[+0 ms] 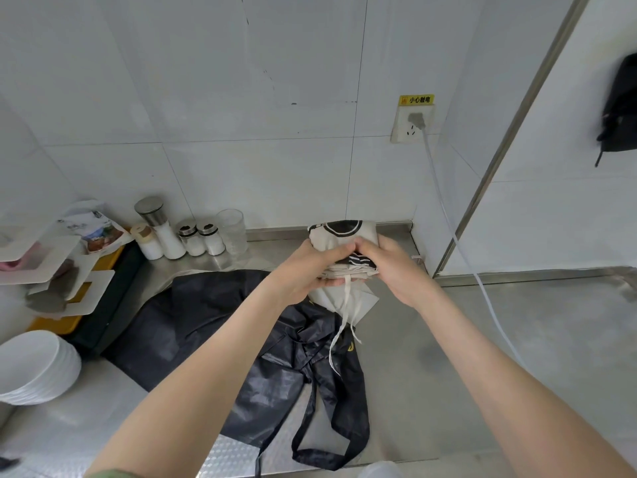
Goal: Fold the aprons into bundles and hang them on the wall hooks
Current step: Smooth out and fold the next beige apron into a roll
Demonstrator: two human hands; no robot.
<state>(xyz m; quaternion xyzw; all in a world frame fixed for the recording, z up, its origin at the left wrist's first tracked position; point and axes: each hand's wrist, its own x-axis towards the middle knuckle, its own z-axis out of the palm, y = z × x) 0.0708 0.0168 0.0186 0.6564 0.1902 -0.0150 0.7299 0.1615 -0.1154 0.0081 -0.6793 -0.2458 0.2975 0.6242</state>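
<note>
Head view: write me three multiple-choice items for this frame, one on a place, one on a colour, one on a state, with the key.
1. Where does the black apron lie?
A) spread on the steel counter
B) on a wall hook
C) over a chair

2. What colour is the folded bundle?
A) red
B) cream with black print
C) plain blue

3. How is the bundle held?
A) by one hand alone
B) lying untouched
C) gripped by the left hand and the right hand

Key: 1 A, it lies flat on the counter below the arms; 2 B, the pale cloth shows dark stripes; 3 C, fingers of both hands curl round it.
</note>
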